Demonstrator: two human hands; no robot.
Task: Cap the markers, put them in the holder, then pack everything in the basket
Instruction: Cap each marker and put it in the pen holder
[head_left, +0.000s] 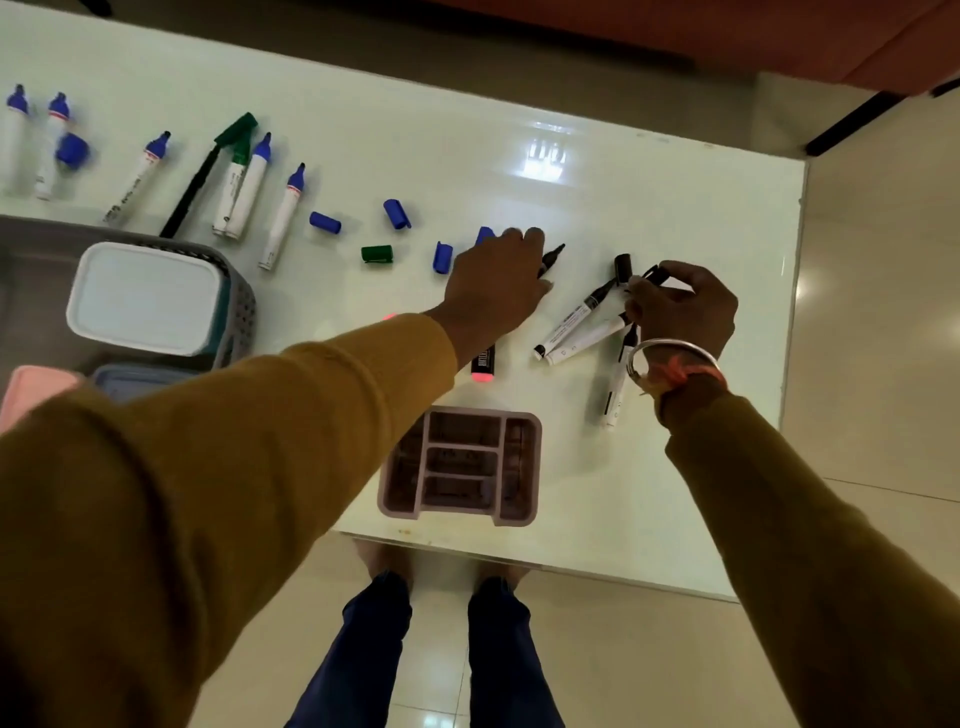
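I see white, black-tipped markers (576, 322) lying uncapped on the pale surface (623, 467), right of the pink holder (519, 515). My right hand's (685, 312) fingers (675, 267) pinch a black cap (653, 274). My left hand (493, 291) covers a black marker (555, 253); I cannot tell its grip.

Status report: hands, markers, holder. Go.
Left hand down over a black marker, grip unclear. Right hand pinches a small black piece, likely a cap. Holder empty; blue caps loose, nothing blocking.
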